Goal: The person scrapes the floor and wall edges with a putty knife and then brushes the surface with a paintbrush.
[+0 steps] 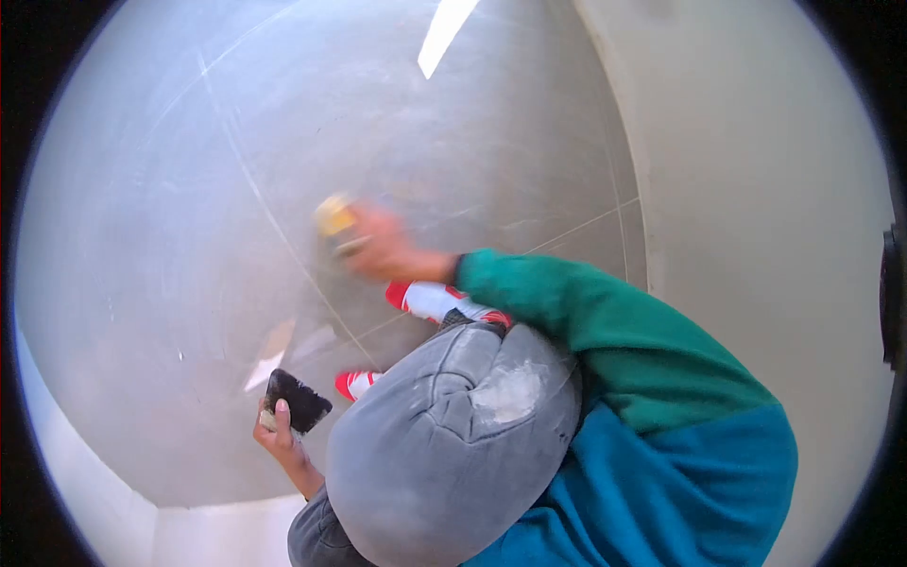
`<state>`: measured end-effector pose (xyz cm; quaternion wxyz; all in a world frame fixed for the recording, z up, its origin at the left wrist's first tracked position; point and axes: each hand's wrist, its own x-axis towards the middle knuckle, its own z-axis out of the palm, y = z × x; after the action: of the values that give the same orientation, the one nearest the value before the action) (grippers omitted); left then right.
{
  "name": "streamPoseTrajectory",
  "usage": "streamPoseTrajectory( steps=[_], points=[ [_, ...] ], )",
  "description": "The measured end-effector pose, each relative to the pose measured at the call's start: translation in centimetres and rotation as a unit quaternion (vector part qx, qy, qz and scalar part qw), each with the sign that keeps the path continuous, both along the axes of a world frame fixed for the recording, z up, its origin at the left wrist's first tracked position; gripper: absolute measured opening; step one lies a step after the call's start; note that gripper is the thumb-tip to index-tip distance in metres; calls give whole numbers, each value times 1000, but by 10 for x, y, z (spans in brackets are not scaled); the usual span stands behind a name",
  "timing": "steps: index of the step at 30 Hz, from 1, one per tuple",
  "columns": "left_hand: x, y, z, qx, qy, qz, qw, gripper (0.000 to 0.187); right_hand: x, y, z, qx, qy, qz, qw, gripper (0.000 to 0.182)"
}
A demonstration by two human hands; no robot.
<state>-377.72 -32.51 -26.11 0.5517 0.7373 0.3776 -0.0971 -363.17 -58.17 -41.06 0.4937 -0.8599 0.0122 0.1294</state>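
Observation:
My left hand (274, 433), low on the left, is closed around a black scrubbing pad (296, 401) with a pale underside and whitish rough edges. My thumb presses on its face, and it is raised beside my knee. Farther forward, my right hand (383, 246) grips a yellow block (335, 215) with a darker lower part, smeared by motion. That block is low over the grey tiled floor (453, 170), ahead of my feet. Its exact kind I cannot tell.
My feet in red and white socks (430, 300) rest on the tiles under my bent knee (453, 425), whose grey trousers carry a white powdery patch. A pale wall (746, 170) runs along the right. Another white wall (217, 515) stands at the lower left. Light reflections show on the floor.

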Motion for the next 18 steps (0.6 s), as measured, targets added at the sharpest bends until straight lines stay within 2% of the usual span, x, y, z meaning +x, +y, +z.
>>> streamPoseTrajectory(
  steps=[1,2,4,5,6,7,8,10,11,13,14,15,16,18],
  points=[
    [5,2,-5,-3,-14,-2,1000,16,11,45,-3,45,8,93,995,23],
    [9,3,-7,-14,-17,-5,1000,16,27,62,20,98,-22,179,979,22],
    [11,7,-9,-36,-12,-13,999,17,49,63,54,118,4,163,980,26],
    [11,9,-9,-45,-7,-15,999,17,49,43,53,168,-117,104,973,28],
    [10,10,-11,-53,-5,-11,999,17,51,13,49,214,-239,52,946,31],
    [10,12,-12,-60,-5,-9,998,18,57,-31,39,197,-336,43,920,32],
    [9,13,-15,-66,-4,-8,998,18,55,-86,37,74,-344,22,936,32],
    [8,14,-21,-78,-4,-5,997,18,28,-211,37,-129,-227,-85,962,26],
    [9,13,-22,-83,-6,-5,996,19,14,-272,38,-226,-150,-115,956,24],
    [9,14,-23,-84,-8,11,996,19,-13,-363,50,-377,-170,-142,899,25],
    [11,12,-24,-80,-9,23,996,19,-29,-384,54,-415,-135,-204,876,29],
    [9,12,-26,-54,-2,52,997,22,-39,-396,51,-457,24,-223,861,31],
    [9,17,-29,-49,-4,55,997,22,-46,-400,42,-487,183,-235,821,33],
    [13,24,-38,-73,-12,4,997,21,-39,-342,3,-459,27,-431,776,35]
  ],
)
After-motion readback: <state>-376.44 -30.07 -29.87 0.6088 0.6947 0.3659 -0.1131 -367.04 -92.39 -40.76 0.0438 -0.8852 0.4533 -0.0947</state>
